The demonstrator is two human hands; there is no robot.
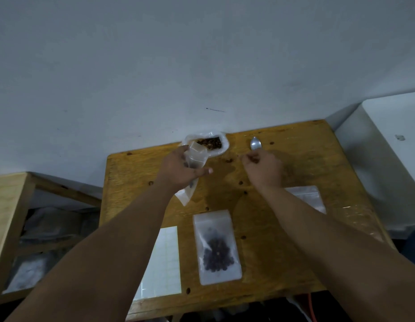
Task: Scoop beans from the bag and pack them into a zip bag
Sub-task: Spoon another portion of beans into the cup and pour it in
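A clear plastic bag of brown beans [210, 143] stands open at the table's far edge against the wall. My left hand [182, 169] grips a small clear zip bag [195, 159] just in front of it, mouth up, with a few beans inside. My right hand [263, 167] holds a metal spoon [256, 144] by its handle; the bowl points toward the wall and looks bare. A sealed zip bag filled with dark beans [217, 248] lies flat near the front.
The wooden table [283, 228] stands against a pale wall. A white label sheet [163, 261] lies at the front left, a stack of flat zip bags [310, 197] under my right forearm. A wooden shelf [9, 205] is on the left, a white box [387, 140] on the right.
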